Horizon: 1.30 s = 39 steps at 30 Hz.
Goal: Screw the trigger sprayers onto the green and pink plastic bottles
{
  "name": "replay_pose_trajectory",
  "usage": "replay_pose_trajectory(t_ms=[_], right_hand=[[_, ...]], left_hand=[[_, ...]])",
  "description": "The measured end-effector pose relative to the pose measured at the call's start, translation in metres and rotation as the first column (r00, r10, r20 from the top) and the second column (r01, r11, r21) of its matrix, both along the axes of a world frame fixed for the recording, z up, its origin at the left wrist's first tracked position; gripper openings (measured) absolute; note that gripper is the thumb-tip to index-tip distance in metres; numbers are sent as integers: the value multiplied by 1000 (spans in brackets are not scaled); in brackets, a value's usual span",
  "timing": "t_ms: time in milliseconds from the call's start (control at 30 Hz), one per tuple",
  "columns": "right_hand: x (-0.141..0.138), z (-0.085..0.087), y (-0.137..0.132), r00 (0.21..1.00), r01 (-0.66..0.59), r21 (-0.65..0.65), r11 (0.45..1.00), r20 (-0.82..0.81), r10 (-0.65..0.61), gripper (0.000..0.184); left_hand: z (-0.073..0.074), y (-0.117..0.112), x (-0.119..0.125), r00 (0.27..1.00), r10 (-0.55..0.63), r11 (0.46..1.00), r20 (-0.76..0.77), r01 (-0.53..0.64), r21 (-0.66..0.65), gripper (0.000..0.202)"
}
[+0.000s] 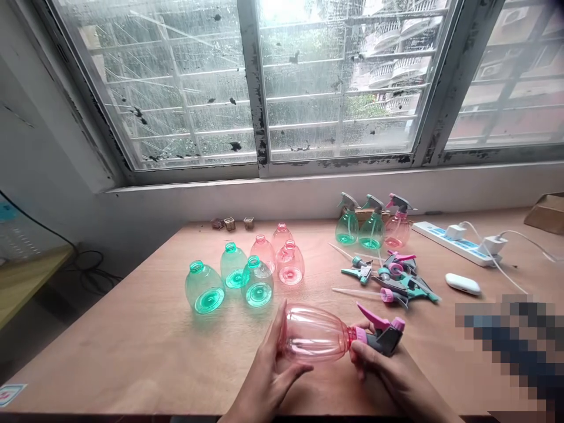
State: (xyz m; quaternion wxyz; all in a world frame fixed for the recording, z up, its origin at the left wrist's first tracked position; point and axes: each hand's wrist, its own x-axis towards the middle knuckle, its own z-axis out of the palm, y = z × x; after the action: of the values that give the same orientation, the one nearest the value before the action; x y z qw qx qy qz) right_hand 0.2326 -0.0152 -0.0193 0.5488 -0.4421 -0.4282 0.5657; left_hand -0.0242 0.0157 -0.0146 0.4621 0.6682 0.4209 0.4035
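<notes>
A clear pink spray bottle [315,333] lies sideways between my two hands, just above the near part of the table. My left hand [273,370] is wrapped around its base. At the neck, my right hand [388,367] grips the pink collar of the grey and pink spray head [385,332]; the head sits on the bottle's mouth. Beyond them stand several open bottles without heads: green ones [205,288] on the left and pink ones [289,263] behind. Loose spray heads [396,279] with dip tubes lie in a pile to the right.
Three bottles with heads on, two green [346,226] and one pink [397,229], stand by the wall. A white power strip [456,244] with plugs and cables lies at the right, near a white case [462,284]. Small brown blocks [230,224] sit at the back edge.
</notes>
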Motion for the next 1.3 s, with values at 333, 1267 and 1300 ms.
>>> replay_pose_trajectory(t_ms=[333,1267,1300], right_hand=[[2,4,-8,998,-51,-10,999,41,51,43],[1,3,-8,1000,0,15,1000,-18,0,46],[1,3,-8,999,7,9,1000,-31,-7,46]], left_hand=[[8,-5,-22,993,-66,998,-98,68,10,93],[19,-12,-21,994,-69,997,-86,70,10,90],[19,-12,-21,992,-56,998,-116,61,35,84]])
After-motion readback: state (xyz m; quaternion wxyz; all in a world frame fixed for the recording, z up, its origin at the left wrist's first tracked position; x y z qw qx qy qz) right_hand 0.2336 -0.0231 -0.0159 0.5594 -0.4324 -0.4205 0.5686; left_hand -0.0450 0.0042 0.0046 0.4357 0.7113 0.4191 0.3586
